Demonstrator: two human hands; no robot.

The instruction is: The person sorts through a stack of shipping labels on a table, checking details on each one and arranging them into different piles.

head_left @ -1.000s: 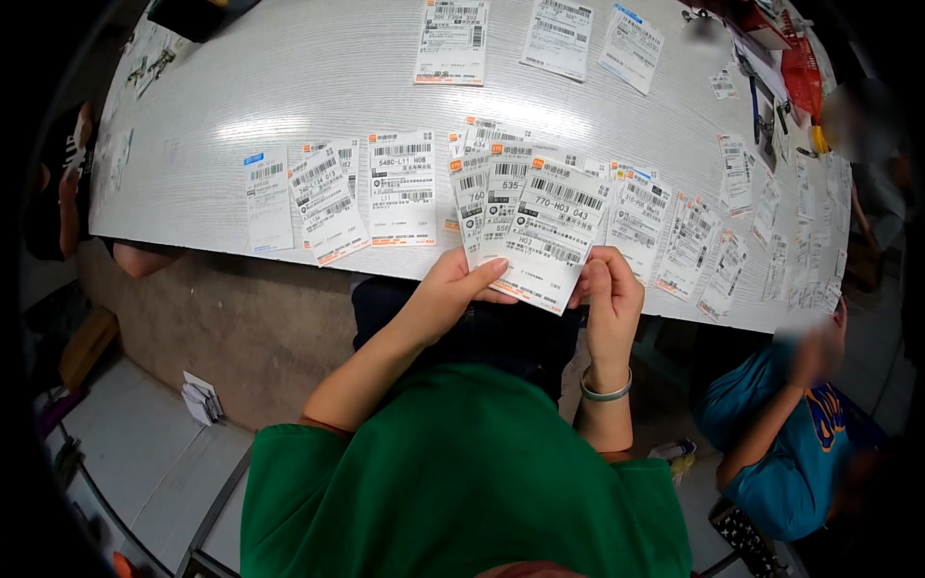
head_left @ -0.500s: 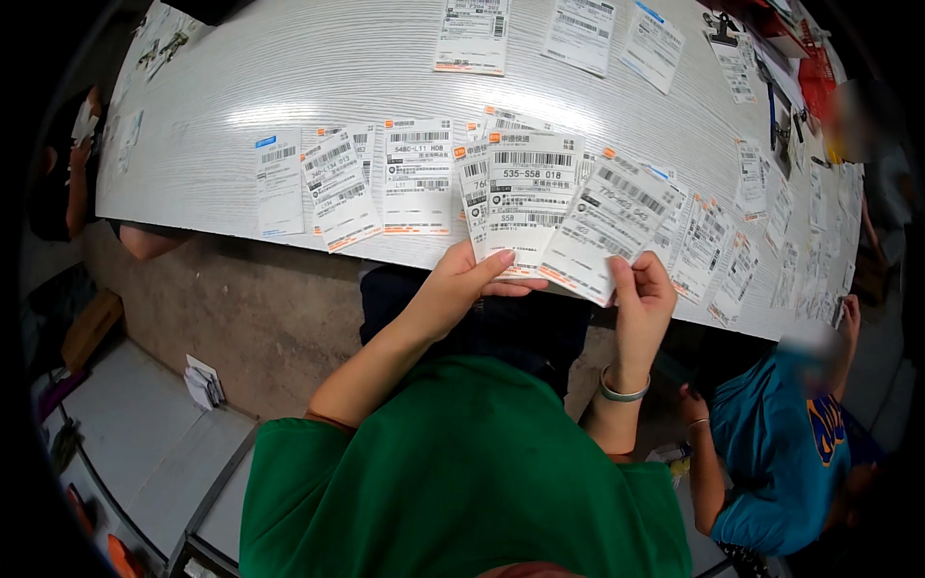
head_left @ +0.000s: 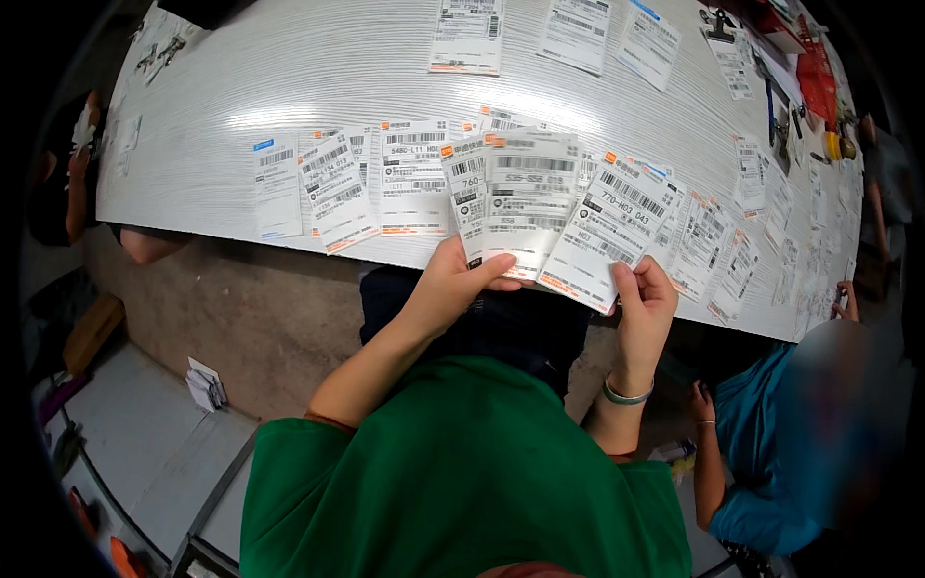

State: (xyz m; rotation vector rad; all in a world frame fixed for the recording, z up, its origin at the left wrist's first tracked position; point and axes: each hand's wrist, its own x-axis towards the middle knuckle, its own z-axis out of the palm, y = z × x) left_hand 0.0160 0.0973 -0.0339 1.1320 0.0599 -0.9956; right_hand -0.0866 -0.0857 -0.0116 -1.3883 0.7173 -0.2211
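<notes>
Pale tabletop (head_left: 366, 87), paper labels (head_left: 528, 207) in both hands (head_left: 451, 281)

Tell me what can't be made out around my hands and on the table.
All in the head view:
1. Left hand: partly hidden beneath the held slips.
2. Middle slip of the fan: print smeared by blur.
3. Slips behind the fan: partly covered by it.
4. Black object, top left: cut off by the upper edge.
5. Far-right slips: print too small.
</notes>
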